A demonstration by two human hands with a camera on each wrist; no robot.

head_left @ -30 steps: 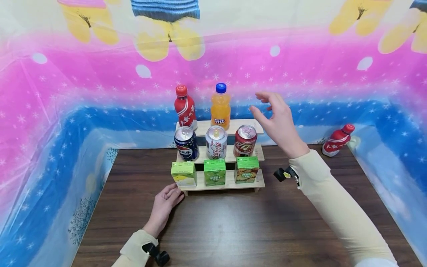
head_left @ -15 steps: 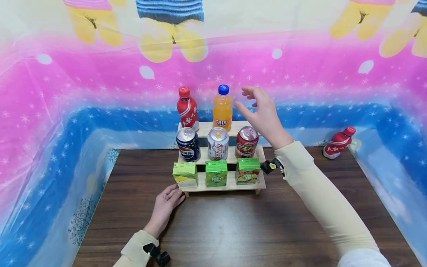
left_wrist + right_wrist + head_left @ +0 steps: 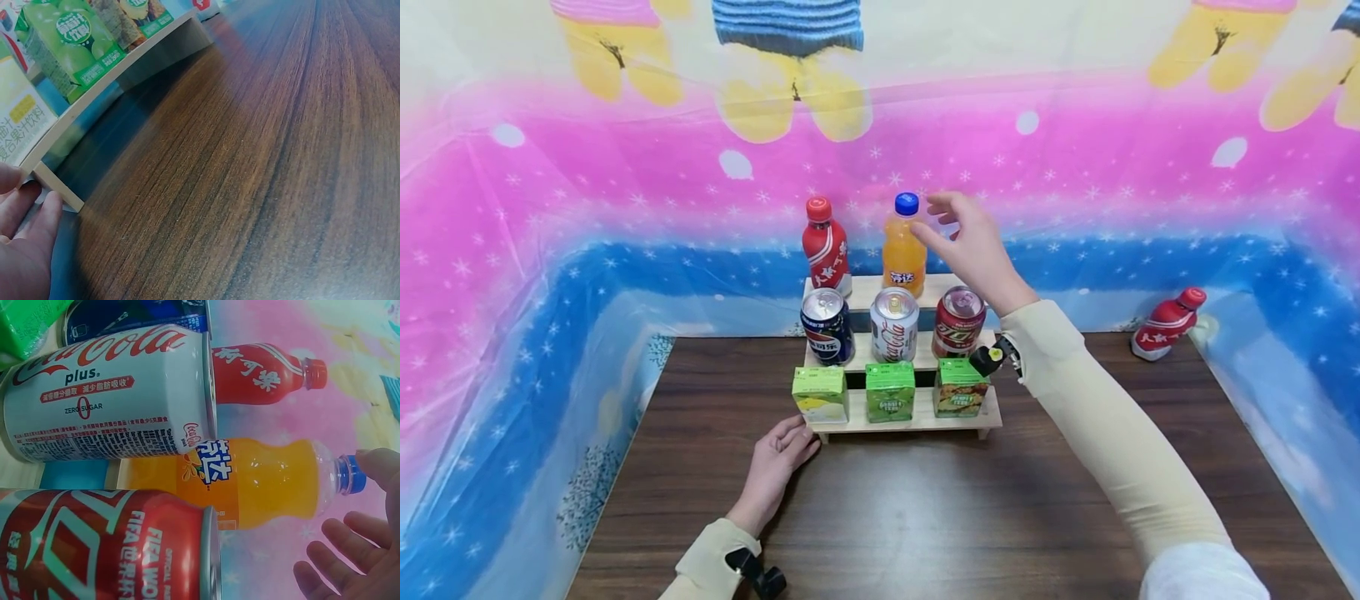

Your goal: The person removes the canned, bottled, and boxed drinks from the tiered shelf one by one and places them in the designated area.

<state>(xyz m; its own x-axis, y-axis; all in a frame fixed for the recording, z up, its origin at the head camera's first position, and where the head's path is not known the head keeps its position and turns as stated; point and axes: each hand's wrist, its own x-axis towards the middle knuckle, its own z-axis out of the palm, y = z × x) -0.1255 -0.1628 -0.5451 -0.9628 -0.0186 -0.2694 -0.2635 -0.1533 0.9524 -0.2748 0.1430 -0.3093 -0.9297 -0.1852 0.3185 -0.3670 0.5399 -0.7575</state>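
A three-tier wooden stand [image 3: 955, 423] holds drinks. My left hand [image 3: 773, 468] grips its front left corner, thumb at the board's edge and fingers by the leg [image 3: 59, 187]. My right hand [image 3: 976, 254], fingers spread and bent, reaches beside the orange soda bottle [image 3: 904, 254] on the top tier. In the right wrist view its thumb overlaps the blue cap [image 3: 355, 474], and the other fingers stand apart from the bottle. A red bottle [image 3: 826, 250] shares that tier. Below are a dark blue can [image 3: 826, 329], a white Coca-Cola can [image 3: 894, 327] and a red can [image 3: 955, 321].
Three juice cartons, a yellow-green one [image 3: 821, 395], a green one [image 3: 890, 393] and a brown-green one [image 3: 958, 396], line the lowest tier. Another red bottle [image 3: 1168, 323] leans at the table's back right. A printed cloth [image 3: 1075, 167] surrounds the wooden table [image 3: 910, 517].
My right hand has moved left from beyond the top tier's right end to the orange soda bottle. My left hand stays at the stand's corner. The head view has shifted slightly.
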